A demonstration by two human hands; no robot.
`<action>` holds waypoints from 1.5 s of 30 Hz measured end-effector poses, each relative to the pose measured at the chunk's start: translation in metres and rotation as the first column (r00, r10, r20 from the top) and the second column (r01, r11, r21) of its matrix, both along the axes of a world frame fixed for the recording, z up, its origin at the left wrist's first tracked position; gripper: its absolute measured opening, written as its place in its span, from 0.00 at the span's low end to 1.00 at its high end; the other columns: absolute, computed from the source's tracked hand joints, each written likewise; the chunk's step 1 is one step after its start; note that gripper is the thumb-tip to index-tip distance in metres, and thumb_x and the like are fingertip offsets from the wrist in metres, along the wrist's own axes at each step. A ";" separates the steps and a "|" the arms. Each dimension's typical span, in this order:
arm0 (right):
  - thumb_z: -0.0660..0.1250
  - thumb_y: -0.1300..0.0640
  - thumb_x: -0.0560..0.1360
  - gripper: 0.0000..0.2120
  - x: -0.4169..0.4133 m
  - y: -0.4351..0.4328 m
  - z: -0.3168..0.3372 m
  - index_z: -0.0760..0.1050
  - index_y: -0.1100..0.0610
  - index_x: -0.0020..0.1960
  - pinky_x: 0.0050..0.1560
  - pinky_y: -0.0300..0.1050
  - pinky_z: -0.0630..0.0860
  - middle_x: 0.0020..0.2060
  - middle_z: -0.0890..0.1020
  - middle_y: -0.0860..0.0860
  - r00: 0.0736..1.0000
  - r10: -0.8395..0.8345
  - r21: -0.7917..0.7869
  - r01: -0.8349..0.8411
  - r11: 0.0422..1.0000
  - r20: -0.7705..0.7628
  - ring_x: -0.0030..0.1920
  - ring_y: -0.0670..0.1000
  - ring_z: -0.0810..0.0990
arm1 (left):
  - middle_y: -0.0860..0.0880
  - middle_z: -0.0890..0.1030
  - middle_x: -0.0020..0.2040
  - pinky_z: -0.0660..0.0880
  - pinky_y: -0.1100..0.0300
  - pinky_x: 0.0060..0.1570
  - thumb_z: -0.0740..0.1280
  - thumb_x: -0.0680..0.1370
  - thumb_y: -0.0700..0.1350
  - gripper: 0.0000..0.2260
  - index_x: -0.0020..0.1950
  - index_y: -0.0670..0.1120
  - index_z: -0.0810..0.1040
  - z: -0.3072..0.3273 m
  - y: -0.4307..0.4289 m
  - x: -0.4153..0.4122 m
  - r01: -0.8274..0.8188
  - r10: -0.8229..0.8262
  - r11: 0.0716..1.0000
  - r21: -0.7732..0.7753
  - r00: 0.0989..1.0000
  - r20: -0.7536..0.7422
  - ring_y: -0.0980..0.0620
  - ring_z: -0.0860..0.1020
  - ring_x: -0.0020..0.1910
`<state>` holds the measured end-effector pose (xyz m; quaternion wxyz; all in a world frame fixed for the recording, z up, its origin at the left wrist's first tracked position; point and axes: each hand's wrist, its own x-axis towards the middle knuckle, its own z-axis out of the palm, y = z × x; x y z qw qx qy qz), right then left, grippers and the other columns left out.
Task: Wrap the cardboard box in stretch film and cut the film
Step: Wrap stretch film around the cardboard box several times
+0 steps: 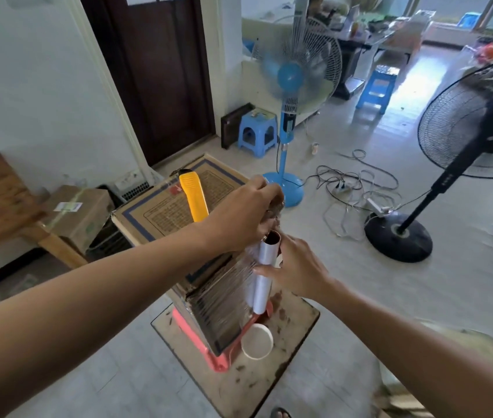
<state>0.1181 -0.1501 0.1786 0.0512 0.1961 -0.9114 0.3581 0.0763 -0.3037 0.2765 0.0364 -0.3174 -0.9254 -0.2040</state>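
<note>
Cardboard box point(172, 206) stands on red stool point(200, 342), on board point(269, 372)

Bare arms, one sandal, a patch of pale cloth.
Left hand point(245, 215) and right hand point(296, 267) are bare, with forearms uncovered right to the picture's edge. Below the cardboard box point(163, 212), a dark sandal point(280, 413) tip shows. Lower right of the box there is pale greenish fabric point(450, 354), blurred; cannot tell which garment.
</note>
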 end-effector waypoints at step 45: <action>0.79 0.49 0.65 0.16 -0.062 0.043 0.071 0.82 0.60 0.43 0.54 0.59 0.78 0.61 0.78 0.62 0.656 0.669 0.736 -0.250 0.629 -0.348 0.62 0.62 0.77 | 0.50 0.79 0.46 0.77 0.60 0.44 0.77 0.70 0.46 0.10 0.51 0.47 0.85 -0.004 -0.018 0.023 -0.208 0.190 0.962 0.177 0.975 0.112 0.57 0.77 0.42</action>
